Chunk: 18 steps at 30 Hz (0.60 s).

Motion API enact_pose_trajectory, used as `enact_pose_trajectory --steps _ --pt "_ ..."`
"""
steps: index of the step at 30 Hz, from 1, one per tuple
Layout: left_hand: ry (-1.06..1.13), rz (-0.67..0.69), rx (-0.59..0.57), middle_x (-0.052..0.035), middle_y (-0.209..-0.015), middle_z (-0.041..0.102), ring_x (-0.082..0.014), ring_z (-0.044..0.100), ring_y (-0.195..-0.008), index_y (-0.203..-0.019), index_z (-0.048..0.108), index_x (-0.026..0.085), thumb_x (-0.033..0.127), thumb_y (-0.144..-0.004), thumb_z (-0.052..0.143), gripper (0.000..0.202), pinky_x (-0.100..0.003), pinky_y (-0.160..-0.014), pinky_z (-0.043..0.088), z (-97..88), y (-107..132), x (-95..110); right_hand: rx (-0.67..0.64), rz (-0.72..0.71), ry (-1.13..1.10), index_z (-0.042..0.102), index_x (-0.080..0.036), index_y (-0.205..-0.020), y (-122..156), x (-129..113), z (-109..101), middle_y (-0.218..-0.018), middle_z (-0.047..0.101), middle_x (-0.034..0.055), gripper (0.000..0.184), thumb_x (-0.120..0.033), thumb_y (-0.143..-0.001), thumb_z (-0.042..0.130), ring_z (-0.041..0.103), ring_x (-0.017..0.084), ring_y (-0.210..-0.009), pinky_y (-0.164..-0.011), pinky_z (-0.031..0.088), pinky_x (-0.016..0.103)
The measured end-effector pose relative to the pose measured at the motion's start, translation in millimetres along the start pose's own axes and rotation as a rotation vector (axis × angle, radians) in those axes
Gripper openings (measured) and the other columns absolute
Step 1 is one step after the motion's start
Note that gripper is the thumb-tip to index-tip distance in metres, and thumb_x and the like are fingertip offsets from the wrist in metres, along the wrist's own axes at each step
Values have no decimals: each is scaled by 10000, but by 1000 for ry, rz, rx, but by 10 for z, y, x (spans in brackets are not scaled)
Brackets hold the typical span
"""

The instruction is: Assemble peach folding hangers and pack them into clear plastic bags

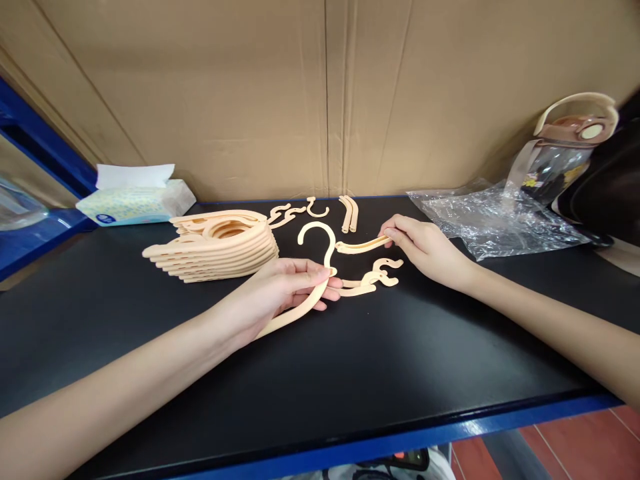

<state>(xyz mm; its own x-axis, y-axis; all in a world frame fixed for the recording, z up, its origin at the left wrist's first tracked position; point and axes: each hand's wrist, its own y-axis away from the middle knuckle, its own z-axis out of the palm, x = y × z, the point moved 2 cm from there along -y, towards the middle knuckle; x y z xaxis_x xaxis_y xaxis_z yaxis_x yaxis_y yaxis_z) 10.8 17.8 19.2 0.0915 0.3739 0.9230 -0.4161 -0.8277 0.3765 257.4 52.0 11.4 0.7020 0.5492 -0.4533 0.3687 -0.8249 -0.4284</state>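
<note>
Over a black desk (pixel 375 373), the left hand (pixel 287 283) pinches a seemingly half-built hanger (pixel 329 259) between its fingers (pixel 316 275); the right hand (pixel 420 245) pinches a separate strip (pixel 363 247). Stacked hangers (pixel 220 257) look finished; loose pieces (pixel 354 217) remain.

A tissue pack (pixel 135 203) is set at the back left of the tabletop (pixel 320 387); clear plastic (pixel 490 227) is spread at right near a handled bottle (pixel 557 167); brown cardboard (pixel 225 100) is seen behind
</note>
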Motion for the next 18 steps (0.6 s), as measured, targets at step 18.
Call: enact_pose_trajectory --steps 18 --pt "-31 60 -53 18 -806 666 -71 614 -689 -1104 732 285 379 -890 674 241 -141 -616 515 -24 35 -7 28 -189 198 523 -188 -586 94 -209 20 -565 428 -25 540 -655 -855 550 402 118 -562 -520 305 252"
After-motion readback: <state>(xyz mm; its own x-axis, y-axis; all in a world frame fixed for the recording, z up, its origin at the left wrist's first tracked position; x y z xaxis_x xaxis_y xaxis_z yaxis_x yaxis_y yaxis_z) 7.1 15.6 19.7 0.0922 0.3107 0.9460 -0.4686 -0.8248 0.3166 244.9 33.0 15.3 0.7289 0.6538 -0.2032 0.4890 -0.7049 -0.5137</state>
